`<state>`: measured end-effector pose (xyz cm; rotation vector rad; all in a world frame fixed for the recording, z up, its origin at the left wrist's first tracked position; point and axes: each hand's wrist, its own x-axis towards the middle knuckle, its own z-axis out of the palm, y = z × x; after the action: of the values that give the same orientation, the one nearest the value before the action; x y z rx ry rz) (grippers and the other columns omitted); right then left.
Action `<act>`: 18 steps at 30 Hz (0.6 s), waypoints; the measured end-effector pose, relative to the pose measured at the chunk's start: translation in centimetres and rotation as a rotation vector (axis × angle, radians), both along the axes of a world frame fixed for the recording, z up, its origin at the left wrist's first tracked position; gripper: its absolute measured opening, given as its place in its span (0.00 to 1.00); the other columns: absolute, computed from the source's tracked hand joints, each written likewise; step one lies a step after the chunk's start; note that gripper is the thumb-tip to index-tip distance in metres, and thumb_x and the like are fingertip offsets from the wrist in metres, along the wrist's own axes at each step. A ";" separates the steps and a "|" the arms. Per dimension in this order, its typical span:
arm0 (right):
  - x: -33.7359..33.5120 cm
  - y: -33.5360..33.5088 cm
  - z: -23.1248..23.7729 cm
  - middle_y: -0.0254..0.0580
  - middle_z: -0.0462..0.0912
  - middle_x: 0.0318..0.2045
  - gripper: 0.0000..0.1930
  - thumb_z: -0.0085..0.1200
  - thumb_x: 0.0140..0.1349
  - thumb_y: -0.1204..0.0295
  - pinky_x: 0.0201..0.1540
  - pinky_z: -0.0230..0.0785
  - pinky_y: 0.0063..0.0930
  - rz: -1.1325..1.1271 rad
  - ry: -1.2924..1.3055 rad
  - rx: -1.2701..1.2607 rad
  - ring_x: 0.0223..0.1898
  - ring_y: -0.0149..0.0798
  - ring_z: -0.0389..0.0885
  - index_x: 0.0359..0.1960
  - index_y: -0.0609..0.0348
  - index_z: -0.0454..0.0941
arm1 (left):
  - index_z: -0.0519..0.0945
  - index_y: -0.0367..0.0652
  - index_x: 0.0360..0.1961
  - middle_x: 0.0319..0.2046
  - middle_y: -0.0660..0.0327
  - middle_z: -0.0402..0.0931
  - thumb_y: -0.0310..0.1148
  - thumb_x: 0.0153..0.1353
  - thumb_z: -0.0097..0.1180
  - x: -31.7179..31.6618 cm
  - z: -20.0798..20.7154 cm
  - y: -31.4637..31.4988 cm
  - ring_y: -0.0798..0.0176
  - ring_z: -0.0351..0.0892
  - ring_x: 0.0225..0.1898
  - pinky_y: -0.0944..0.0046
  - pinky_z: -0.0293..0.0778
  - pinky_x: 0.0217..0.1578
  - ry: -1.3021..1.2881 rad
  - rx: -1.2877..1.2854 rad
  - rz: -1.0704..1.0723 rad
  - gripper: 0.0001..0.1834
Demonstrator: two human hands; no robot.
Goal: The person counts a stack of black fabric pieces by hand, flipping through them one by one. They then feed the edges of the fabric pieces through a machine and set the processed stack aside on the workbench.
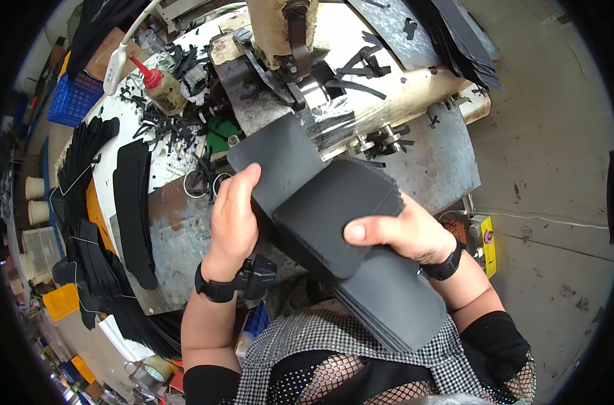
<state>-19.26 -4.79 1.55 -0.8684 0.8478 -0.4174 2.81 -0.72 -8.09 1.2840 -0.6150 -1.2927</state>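
In front of my body, both hands hold a thick stack of flat black sheet pieces [338, 217] with rounded corners. My right hand [415, 233] grips the stack from its right side, thumb pressed on top and the other fingers hidden beneath. At its left edge, my left hand [236, 216] closes on the pieces, the thumb lying along a greyer piece [276, 160] that juts out toward the machine. More grey-black rounded ends [394, 297] fan out of the stack toward my apron. Just beyond the stack stands a worn cream-coloured bench machine [280, 30] with metal parts.
Bundles of black strips [84, 250] and a loose black pile [132, 209] lie to the left. A red-tipped bottle [159, 91] stands among black scraps, near a blue basket [76, 98]. More black sheets [455, 40] rest at the far right of the bench [442, 158].
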 end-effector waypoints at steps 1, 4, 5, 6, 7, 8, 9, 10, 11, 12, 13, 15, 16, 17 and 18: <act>-0.2 -0.3 0.3 0.35 0.80 0.42 0.23 0.63 0.55 0.68 0.49 0.69 0.24 -0.014 0.036 0.047 0.43 0.28 0.76 0.51 0.64 0.73 | 0.75 0.30 0.47 0.44 0.56 0.75 0.37 0.68 0.48 -0.1 0.4 -0.5 0.66 0.72 0.47 0.68 0.66 0.51 0.015 -0.010 0.021 0.17; -1.2 -1.0 1.7 0.36 0.81 0.39 0.21 0.61 0.54 0.70 0.45 0.71 0.23 -0.212 0.051 0.015 0.39 0.29 0.78 0.49 0.63 0.75 | 0.77 0.30 0.43 0.41 0.55 0.78 0.37 0.69 0.47 -0.5 2.6 -2.3 0.65 0.76 0.46 0.67 0.68 0.52 0.114 -0.051 -0.155 0.17; -1.9 -1.3 2.4 0.37 0.81 0.38 0.21 0.61 0.53 0.70 0.43 0.72 0.24 -0.311 0.080 0.042 0.38 0.30 0.79 0.48 0.65 0.74 | 0.78 0.30 0.42 0.40 0.54 0.79 0.36 0.69 0.46 -0.4 3.6 -2.7 0.64 0.77 0.46 0.67 0.69 0.51 0.110 -0.087 -0.370 0.17; -3.1 -1.4 2.8 0.38 0.81 0.39 0.21 0.61 0.53 0.71 0.43 0.73 0.25 -0.367 0.065 -0.016 0.38 0.30 0.79 0.49 0.65 0.74 | 0.77 0.28 0.43 0.39 0.52 0.80 0.28 0.66 0.48 -1.4 5.4 -3.2 0.62 0.79 0.43 0.62 0.70 0.52 0.012 -0.077 -0.374 0.12; -3.7 -1.6 2.8 0.39 0.81 0.39 0.22 0.62 0.52 0.71 0.43 0.74 0.25 -0.412 0.046 -0.068 0.38 0.31 0.79 0.49 0.66 0.74 | 0.77 0.28 0.43 0.39 0.52 0.80 0.28 0.66 0.48 -1.5 6.1 -2.8 0.62 0.79 0.43 0.62 0.70 0.52 0.012 -0.077 -0.372 0.12; -4.0 -1.3 3.4 0.39 0.81 0.39 0.22 0.63 0.52 0.71 0.43 0.73 0.26 -0.399 0.045 -0.118 0.39 0.31 0.79 0.49 0.66 0.74 | 0.77 0.28 0.44 0.41 0.51 0.79 0.27 0.65 0.48 -1.5 6.6 -2.1 0.61 0.79 0.45 0.61 0.70 0.53 -0.126 -0.171 -0.360 0.12; -4.2 -0.7 4.0 0.39 0.81 0.38 0.23 0.65 0.51 0.71 0.44 0.73 0.26 -0.387 0.044 -0.169 0.39 0.31 0.79 0.49 0.66 0.74 | 0.76 0.27 0.45 0.44 0.49 0.79 0.26 0.63 0.49 -1.6 6.9 -1.6 0.60 0.78 0.47 0.61 0.70 0.53 -0.266 -0.265 -0.347 0.13; -4.8 -0.5 4.3 0.40 0.81 0.39 0.28 0.70 0.47 0.73 0.46 0.73 0.27 -0.277 0.118 -0.245 0.40 0.32 0.79 0.50 0.66 0.74 | 0.79 0.33 0.44 0.45 0.49 0.79 0.39 0.57 0.62 -1.8 7.1 -1.6 0.57 0.78 0.49 0.60 0.70 0.53 -0.411 -0.490 -0.276 0.21; -4.6 0.0 4.9 0.40 0.82 0.39 0.29 0.73 0.42 0.74 0.45 0.72 0.26 -0.202 0.107 -0.226 0.41 0.30 0.78 0.48 0.66 0.76 | 0.76 0.32 0.50 0.53 0.45 0.73 0.48 0.50 0.66 -0.7 6.8 -2.1 0.49 0.71 0.57 0.54 0.64 0.58 -0.652 -0.804 -0.427 0.34; -4.2 0.2 5.3 0.39 0.82 0.39 0.28 0.74 0.41 0.73 0.45 0.72 0.25 -0.091 0.127 -0.237 0.40 0.30 0.78 0.46 0.66 0.77 | 0.73 0.31 0.53 0.56 0.44 0.69 0.51 0.51 0.64 -1.0 7.6 -2.0 0.46 0.67 0.60 0.51 0.59 0.61 -0.536 -0.809 -0.548 0.37; -4.0 0.3 5.5 0.39 0.83 0.38 0.28 0.75 0.40 0.73 0.44 0.71 0.24 0.022 0.146 -0.247 0.40 0.29 0.78 0.45 0.67 0.78 | 0.71 0.30 0.56 0.60 0.43 0.65 0.54 0.52 0.62 -1.3 8.3 -1.7 0.43 0.62 0.63 0.48 0.55 0.63 -0.419 -0.810 -0.666 0.41; -3.6 0.4 4.4 0.37 0.83 0.36 0.25 0.73 0.45 0.67 0.43 0.71 0.22 0.189 0.145 -0.198 0.39 0.28 0.78 0.43 0.66 0.79 | 0.69 0.28 0.57 0.59 0.44 0.65 0.55 0.59 0.55 -1.2 5.6 -0.4 0.44 0.63 0.62 0.52 0.57 0.61 -0.283 -0.717 -0.653 0.39; -3.3 0.4 3.1 0.38 0.83 0.36 0.24 0.72 0.47 0.66 0.43 0.71 0.22 0.183 0.112 -0.168 0.39 0.28 0.78 0.44 0.66 0.79 | 0.70 0.29 0.56 0.55 0.45 0.69 0.49 0.62 0.53 -1.7 5.4 0.0 0.47 0.67 0.58 0.56 0.61 0.58 -0.106 -0.490 -0.512 0.33; -2.9 0.4 1.9 0.38 0.83 0.36 0.24 0.71 0.48 0.65 0.43 0.71 0.23 0.177 0.077 -0.138 0.39 0.28 0.78 0.44 0.66 0.79 | 0.71 0.29 0.55 0.51 0.46 0.72 0.44 0.65 0.52 -2.1 5.2 0.3 0.50 0.72 0.53 0.60 0.65 0.55 0.065 -0.259 -0.369 0.28; -2.5 0.4 1.0 0.37 0.82 0.37 0.24 0.70 0.51 0.64 0.44 0.71 0.23 0.171 0.062 -0.134 0.39 0.28 0.77 0.46 0.66 0.78 | 0.71 0.29 0.55 0.51 0.46 0.72 0.44 0.65 0.52 -1.8 4.1 0.7 0.50 0.72 0.53 0.60 0.65 0.55 0.065 -0.258 -0.375 0.28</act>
<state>-21.80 -4.41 2.56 -1.0740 0.8018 -0.3014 1.02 0.02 -3.98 0.9384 -0.9752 -1.4950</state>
